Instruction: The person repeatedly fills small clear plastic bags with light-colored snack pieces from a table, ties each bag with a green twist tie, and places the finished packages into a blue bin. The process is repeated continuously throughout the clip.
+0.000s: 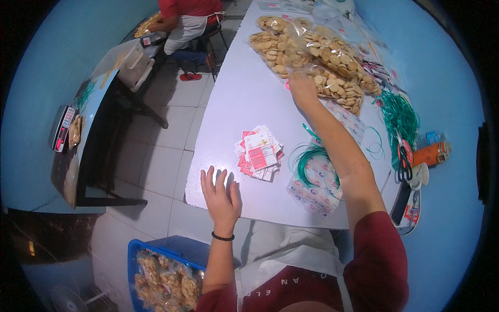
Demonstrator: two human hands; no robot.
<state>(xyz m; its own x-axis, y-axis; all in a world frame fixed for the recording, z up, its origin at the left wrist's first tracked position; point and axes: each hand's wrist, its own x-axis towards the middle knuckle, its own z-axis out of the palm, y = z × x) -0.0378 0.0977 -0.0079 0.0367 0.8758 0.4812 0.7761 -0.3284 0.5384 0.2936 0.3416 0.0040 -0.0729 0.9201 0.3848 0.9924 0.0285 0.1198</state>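
Observation:
My right hand (pixel 303 89) reaches forward to the near edge of the clear bags of round crackers (pixel 335 85) piled on the white table (pixel 249 105); its fingertips are hidden, so its hold cannot be told. A pink ring-shaped thing (pixel 287 85) shows beside its fingers. My left hand (pixel 221 197) rests empty near the table's left front corner, fingers apart. Between the hands lies a loose stack of red and white printed cards (pixel 259 154). Right of the cards, a coil of green plastic ribbon (pixel 306 171) sits on a printed plastic pack (pixel 315 199).
Along the right wall are green ribbon strands (pixel 397 113), black-handled scissors (pixel 404 167), an orange bottle (pixel 427 155), a cup (pixel 420 175) and a phone (pixel 400 202). A blue crate (pixel 134 269) of bagged crackers stands below left. Another person (pixel 191 23) sits beyond a side table with a scale (pixel 63 128).

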